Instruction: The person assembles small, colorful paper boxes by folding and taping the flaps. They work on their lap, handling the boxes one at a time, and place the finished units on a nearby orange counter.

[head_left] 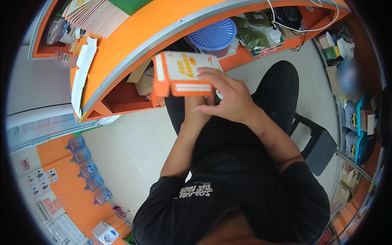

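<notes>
Above my lap is an orange and white cardboard box (185, 67) with yellow print on its upper face, slightly smeared by motion. An orange flap sticks out at its near left corner. My left hand (197, 112) comes up under the near side, and the box hides most of its fingers. Across the right end lies my right hand (232, 96), fingers bent onto the upper face. The right thumb is stretched out below the box, close to the left hand. Both hands hold the box.
An orange counter (118, 34) curves ahead, bearing a stack of flat cartons (92, 16) and a long white card strip (83, 77). Under it stands a blue-lidded tub (213, 36). A dark stool (316, 147) is at my right; several water bottles (87, 169) line the left wall.
</notes>
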